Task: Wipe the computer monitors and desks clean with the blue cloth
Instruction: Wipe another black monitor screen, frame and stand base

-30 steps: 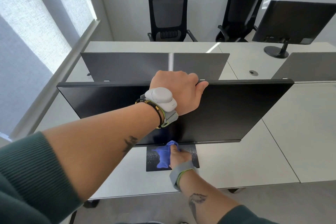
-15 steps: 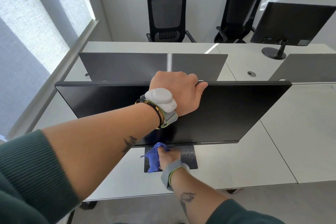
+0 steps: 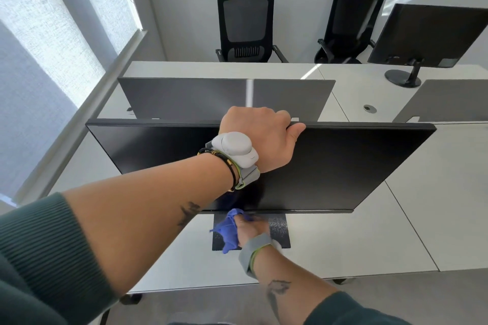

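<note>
A wide black monitor (image 3: pixel 343 166) stands on a white desk (image 3: pixel 343 245), its screen tilted toward me. My left hand (image 3: pixel 261 134) grips its top edge, fingers curled over the back. Below the screen's lower edge, my right hand (image 3: pixel 249 228) holds a bunched blue cloth (image 3: pixel 228 232) on the monitor's flat black base (image 3: pixel 280 232), which shows pale dust specks on its right part. My fingers on the cloth are partly hidden under the screen.
A grey divider panel (image 3: pixel 184 97) runs behind the monitor, another (image 3: pixel 449 100) at the right. A second monitor (image 3: pixel 427 34) stands on the far desk (image 3: pixel 351 79). Two black office chairs (image 3: pixel 245 26) (image 3: pixel 348 26) are by the wall. A window (image 3: pixel 52 21) is on the left.
My right hand has slid the blue cloth leftward on the monitor base, then back a little toward its middle. My left hand has stayed on the top edge.
</note>
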`<state>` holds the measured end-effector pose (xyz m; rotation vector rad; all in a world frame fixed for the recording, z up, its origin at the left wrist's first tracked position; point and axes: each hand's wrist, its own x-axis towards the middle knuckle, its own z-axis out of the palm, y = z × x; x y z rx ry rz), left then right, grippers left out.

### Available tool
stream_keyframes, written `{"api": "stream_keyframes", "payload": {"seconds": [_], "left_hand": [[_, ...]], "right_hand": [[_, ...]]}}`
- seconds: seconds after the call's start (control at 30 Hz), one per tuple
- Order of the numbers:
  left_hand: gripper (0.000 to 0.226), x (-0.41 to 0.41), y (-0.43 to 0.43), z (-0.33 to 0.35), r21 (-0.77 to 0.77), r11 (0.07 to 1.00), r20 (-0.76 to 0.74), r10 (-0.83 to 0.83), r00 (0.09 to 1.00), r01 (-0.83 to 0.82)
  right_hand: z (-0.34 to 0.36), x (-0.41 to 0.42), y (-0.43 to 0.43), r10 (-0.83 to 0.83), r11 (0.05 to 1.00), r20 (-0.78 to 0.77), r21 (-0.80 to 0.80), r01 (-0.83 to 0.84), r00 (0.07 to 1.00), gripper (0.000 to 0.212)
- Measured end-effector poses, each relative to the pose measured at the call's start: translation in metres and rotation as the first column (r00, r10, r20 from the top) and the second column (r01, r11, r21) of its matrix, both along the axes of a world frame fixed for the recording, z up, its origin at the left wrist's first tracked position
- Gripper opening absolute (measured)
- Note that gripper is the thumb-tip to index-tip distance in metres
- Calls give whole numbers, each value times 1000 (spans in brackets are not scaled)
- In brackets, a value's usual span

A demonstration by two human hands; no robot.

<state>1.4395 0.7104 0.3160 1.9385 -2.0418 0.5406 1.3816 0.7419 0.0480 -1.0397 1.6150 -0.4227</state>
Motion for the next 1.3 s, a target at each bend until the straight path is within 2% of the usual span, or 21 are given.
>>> {"api": "stream_keyframes", "payload": {"seconds": [0.17, 0.27, 0.4, 0.57, 0.77, 1.03, 1.2, 1.3], "left_hand": [[51, -5, 0, 0, 5, 1000, -8, -9, 1000, 9], [52, -8, -3, 1, -3, 1000, 8, -7, 1000, 7], [53, -2, -5, 0, 3, 1000, 8, 2, 1000, -2], [53, -4, -5, 0, -6, 1000, 10, 12, 1000, -12], [53, -6, -5, 3, -3, 1000, 9, 5, 1000, -5], [54, -4, -8, 0, -30, 999, 25, 11, 1000, -10], [55, -5, -10, -1, -31, 999, 34, 21, 999, -20], [57, -8, -11, 2, -12, 1000, 37, 26, 999, -26]], "right_hand": [[9, -66, -20, -242, 969, -5, -47, 241, 970, 22], [9, -81, -31, -303, 953, -19, -34, 302, 953, 23], [-5, -58, -27, -256, 967, 24, 26, 255, 966, 21], [4, -66, -26, -268, 963, 61, -19, 270, 961, 20], [32, -141, -51, -438, 898, -15, -60, 436, 899, 22], [31, -100, -36, -298, 954, -30, -30, 297, 954, 19], [51, -167, -60, -423, 906, -103, -79, 417, 900, 28], [46, -173, -63, -400, 915, -98, -93, 392, 911, 28]]}}
